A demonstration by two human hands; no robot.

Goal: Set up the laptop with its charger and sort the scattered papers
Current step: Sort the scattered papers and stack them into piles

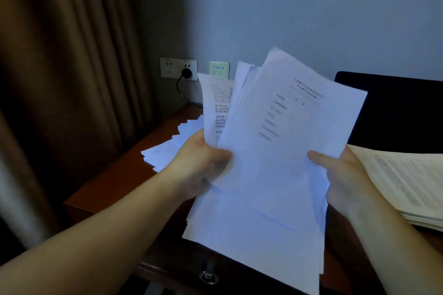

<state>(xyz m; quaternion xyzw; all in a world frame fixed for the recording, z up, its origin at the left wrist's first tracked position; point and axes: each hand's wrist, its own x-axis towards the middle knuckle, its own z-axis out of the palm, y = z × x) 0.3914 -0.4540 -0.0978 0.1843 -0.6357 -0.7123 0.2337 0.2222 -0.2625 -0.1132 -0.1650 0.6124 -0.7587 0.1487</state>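
I hold a loose stack of white printed papers (271, 155) up above the desk with both hands. My left hand (201, 163) grips the stack's left edge, thumb on the front sheet. My right hand (345, 175) grips the right edge, thumb pressed on the top page. The sheets fan out unevenly at the top. More scattered white papers (172, 146) lie on the wooden desk (115, 179) behind my left hand. A dark upright shape, probably the laptop screen (395, 112), stands at the right. A black charger plug (186, 73) sits in the wall socket, its cable trailing down.
A thick pile of yellowish printed pages (407, 182) lies on the desk at the right. Brown curtains (72, 67) hang at the left. A second wall plate (219, 70) is beside the socket. A drawer with a metal pull (208, 276) is under the desk's front edge.
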